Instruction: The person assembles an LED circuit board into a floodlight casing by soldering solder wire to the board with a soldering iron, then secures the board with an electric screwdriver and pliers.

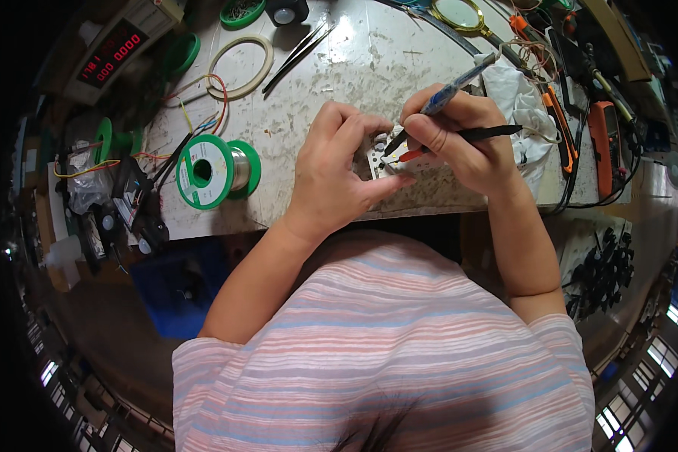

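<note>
My left hand (pixel 325 169) curls around a small white part (pixel 377 163) with holes or small components on its face, gripping it between thumb and fingers near the table's front edge. In my right hand (pixel 471 143) are two slim tools. One is a blue pen-like tool (pixel 448 94) with a dark tip, slanting down to the white part. The other is a black tapered tool (pixel 497 132) lying across under the fingers; a red-orange piece (pixel 412 155) shows on its line beside the part. Fingers partly hide the part and both tool tips.
Left of my hands stands a green-rimmed spool of solder wire (pixel 206 173). Behind lie a tape ring (pixel 240 68) and black tweezers (pixel 297 60). A white cloth (pixel 514 98), orange-handled cutters (pixel 561 132) and cables crowd the right. A red-digit display unit (pixel 113 53) stands far left.
</note>
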Demonstrator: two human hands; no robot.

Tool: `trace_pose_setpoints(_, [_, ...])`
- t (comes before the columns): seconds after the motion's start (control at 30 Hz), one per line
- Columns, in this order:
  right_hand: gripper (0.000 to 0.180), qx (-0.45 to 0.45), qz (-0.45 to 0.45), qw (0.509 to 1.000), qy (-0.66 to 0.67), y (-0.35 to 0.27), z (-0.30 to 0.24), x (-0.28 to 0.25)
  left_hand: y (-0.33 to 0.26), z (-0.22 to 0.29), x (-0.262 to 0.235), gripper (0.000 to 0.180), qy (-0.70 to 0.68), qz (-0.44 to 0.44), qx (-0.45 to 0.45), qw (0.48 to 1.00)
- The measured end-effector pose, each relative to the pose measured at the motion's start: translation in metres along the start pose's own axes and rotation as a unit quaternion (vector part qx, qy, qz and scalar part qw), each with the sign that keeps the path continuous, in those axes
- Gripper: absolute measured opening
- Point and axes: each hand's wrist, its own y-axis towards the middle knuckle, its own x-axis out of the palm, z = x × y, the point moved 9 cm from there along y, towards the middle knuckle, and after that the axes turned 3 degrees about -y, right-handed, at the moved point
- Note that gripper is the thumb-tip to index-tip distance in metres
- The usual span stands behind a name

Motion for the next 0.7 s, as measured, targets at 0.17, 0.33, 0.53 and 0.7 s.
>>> trace_pose_setpoints(0.17, [0.013, -0.028, -0.02, 0.998, -0.047, 0.002, -0.006, 0.002, 0.0, -0.001, 0.001, 0.055, 0.002, -0.006, -0.006, 1.0])
trace_pose_setpoints(0.33, [0.014, -0.075, -0.048, 0.985, -0.145, 0.007, -0.015, 0.005, 0.001, 0.001, 0.001, 0.055, 0.005, -0.009, -0.004, 1.0])
trace_pose_setpoints(0.53, [0.021, -0.046, -0.055, 0.982, -0.176, 0.017, -0.021, 0.008, 0.001, 0.005, 0.002, 0.055, 0.012, -0.017, 0.031, 0.999])
trace_pose_setpoints(0.7, [0.023, -0.074, -0.093, 0.971, -0.207, 0.024, -0.021, 0.017, -0.002, 0.0, 0.001, 0.059, 0.017, -0.033, 0.012, 0.999])
